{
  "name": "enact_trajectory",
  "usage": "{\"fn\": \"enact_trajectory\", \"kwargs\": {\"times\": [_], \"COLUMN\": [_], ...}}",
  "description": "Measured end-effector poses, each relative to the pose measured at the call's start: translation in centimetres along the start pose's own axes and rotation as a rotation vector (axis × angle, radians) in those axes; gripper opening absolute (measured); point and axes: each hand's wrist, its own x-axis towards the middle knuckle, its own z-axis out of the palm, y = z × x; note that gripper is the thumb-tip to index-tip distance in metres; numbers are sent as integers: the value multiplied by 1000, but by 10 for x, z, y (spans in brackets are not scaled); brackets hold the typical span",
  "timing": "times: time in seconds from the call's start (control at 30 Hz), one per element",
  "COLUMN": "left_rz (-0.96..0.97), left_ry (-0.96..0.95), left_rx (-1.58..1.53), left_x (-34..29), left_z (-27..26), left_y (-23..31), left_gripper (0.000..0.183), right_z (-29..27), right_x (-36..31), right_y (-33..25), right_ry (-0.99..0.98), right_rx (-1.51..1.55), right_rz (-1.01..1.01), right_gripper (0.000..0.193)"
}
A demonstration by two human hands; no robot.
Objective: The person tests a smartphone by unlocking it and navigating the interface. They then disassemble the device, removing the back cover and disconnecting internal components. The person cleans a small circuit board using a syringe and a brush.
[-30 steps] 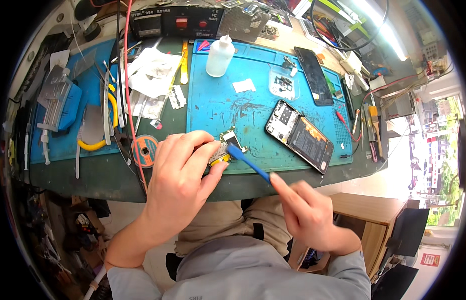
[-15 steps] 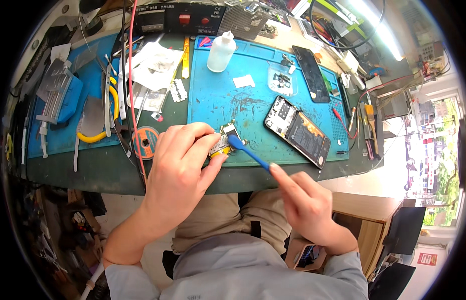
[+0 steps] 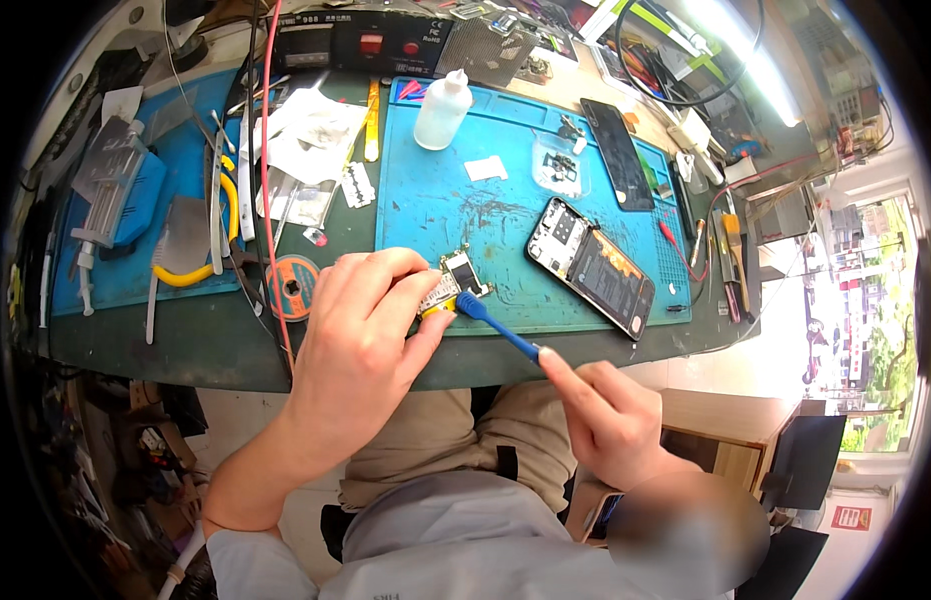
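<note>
My left hand is closed on a small circuit board, pinning it between thumb and fingers near the front edge of the blue mat. A yellow patch shows on the board beside my thumb, and the fingers cover its left part. In my right hand is a blue-handled brush, gripped near its rear end. Its head touches or lies just over the board's near right edge; I cannot tell which. To the right, an opened phone lies slanted on the mat, its inside showing.
A squeeze bottle stands at the mat's back. A small clear tray of parts and a black phone screen lie far right. Left are a solder wick spool, yellow-handled pliers and hanging cables.
The brush head has slid toward me, from the middle of the board down to its near edge. My left hand keeps its hold on the board.
</note>
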Motion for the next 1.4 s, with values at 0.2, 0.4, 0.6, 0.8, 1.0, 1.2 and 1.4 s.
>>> {"fn": "enact_trajectory", "kwargs": {"times": [0.2,0.4,0.6,0.8,1.0,1.2,1.4], "left_rz": [-22,-7,-13,-13,-9,-2,-27], "left_ry": [-1,16,12,10,15,7,27], "left_rx": [5,-13,-17,-8,-18,-16,-16], "left_x": [-2,-1,-1,-2,-3,-3,-4], "left_z": [0,0,1,1,1,1,1], "left_y": [-1,-1,-1,0,-1,-2,1], "left_gripper": [33,34,34,34,33,34,33], "right_z": [-1,-5,-4,-1,-8,-22,-22], "right_x": [7,6,14,19,10,15,29], "right_y": [7,10,16,12,-4,-17,-19], "right_ry": [73,124,142,129,42,-11,14], "right_rx": [-38,-52,-92,-44,-87,-159,-222], "right_rz": [53,18,-24,-3,12,42,12], "right_gripper": [66,65,64,64,69,68,66]}}
